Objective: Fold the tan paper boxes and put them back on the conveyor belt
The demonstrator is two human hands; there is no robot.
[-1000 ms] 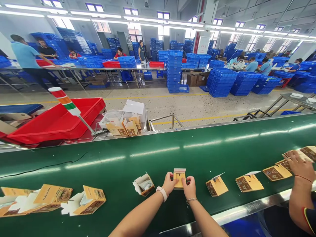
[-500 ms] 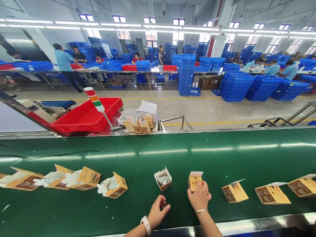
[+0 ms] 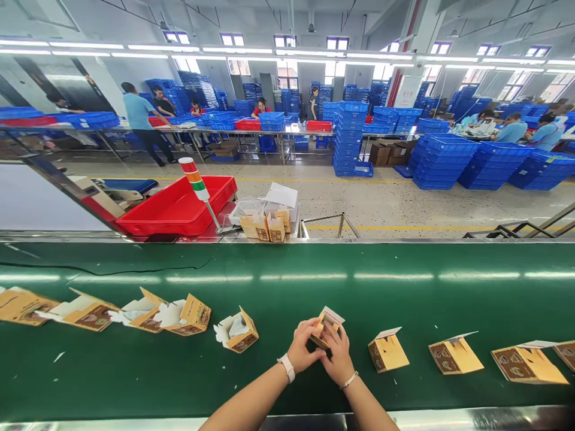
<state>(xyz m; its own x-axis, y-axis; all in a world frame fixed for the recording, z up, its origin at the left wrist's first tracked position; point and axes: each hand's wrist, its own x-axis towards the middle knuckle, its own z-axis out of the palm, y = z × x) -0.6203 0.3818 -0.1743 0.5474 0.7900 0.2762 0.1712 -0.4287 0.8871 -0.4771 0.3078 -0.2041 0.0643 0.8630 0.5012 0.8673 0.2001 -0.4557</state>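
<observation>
Both my hands are wrapped round a small brown-and-yellow cardboard box (image 3: pixel 333 314) low over the green belt. Its pale lid flap stands up at the back, and my fingers hide most of its sides. My left hand (image 3: pixel 306 347) grips it from the left, with a white watch on the wrist. My right hand (image 3: pixel 336 354) closes on its right side, and the thumbs meet in front. To the left stands an open box (image 3: pixel 243 340) with a greyish-white thing inside. On the right is another box (image 3: pixel 390 353) with its lid flap raised and notches in its yellow side.
Several more boxes (image 3: pixel 186 317) lie along the green conveyor belt (image 3: pixel 287 392) on both sides. Beyond it are a red tray (image 3: pixel 175 221), a striped signal lamp (image 3: pixel 195 179) and a few boxes (image 3: pixel 265 228) on a stand. Co-workers and blue crates (image 3: pixel 350 140) are farther back.
My right hand has left the box on the right and joined my left hand on the open box between them. The view has swung left, so the boxes appear farther right.
</observation>
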